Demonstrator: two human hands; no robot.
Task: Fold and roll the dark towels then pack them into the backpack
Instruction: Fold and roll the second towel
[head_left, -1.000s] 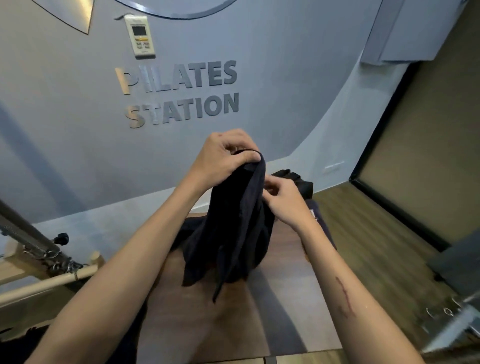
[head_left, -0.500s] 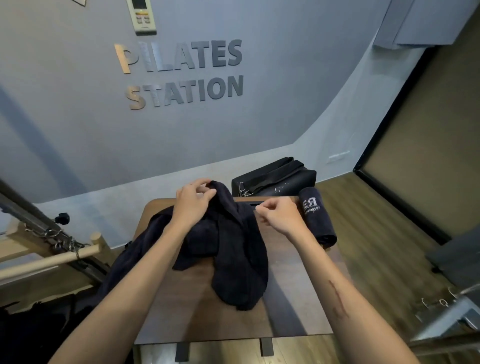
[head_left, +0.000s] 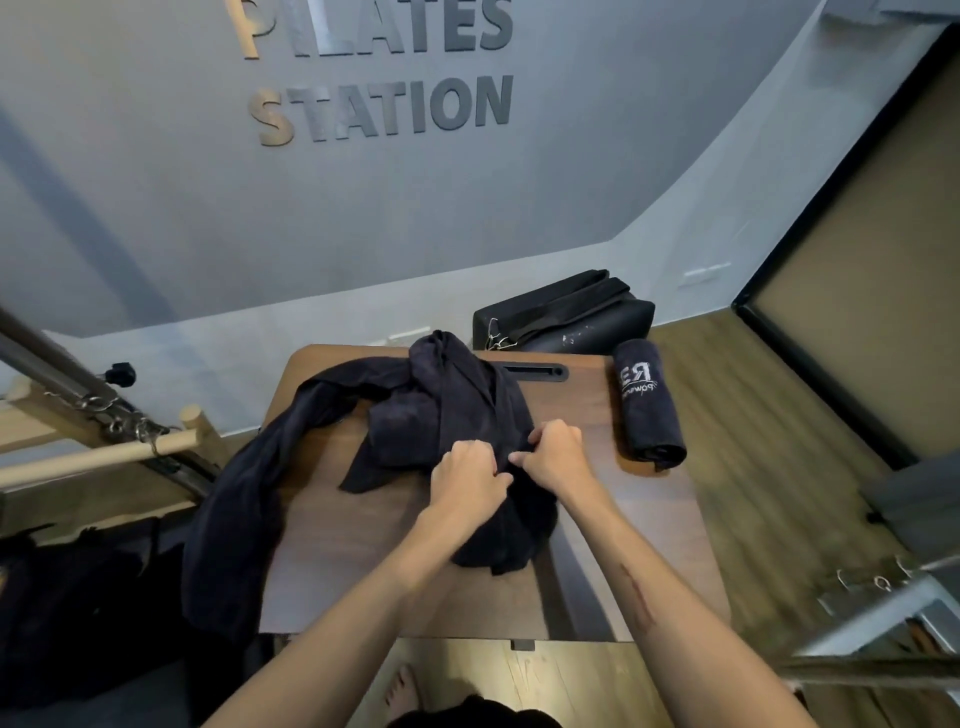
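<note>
A crumpled dark towel (head_left: 441, 410) lies bunched in the middle of the small brown table (head_left: 363, 561). My left hand (head_left: 467, 480) and my right hand (head_left: 558, 457) sit side by side on its near part, fingers curled into the cloth and gripping it. Another dark towel (head_left: 244, 499) drapes over the table's left edge and hangs down. A rolled dark towel with white lettering (head_left: 647, 410) lies at the table's right edge. The black backpack (head_left: 566, 312) lies on the floor just behind the table.
A wooden bar with metal rails and chains (head_left: 104, 447) stands at the left. Metal equipment (head_left: 883, 597) sits at the lower right on the wooden floor. A grey wall with lettering rises behind. My bare foot (head_left: 402, 696) shows below the table.
Both hands lowered the towel from the air onto the table, then moved from its far end toward its near part. The view tilted downward.
</note>
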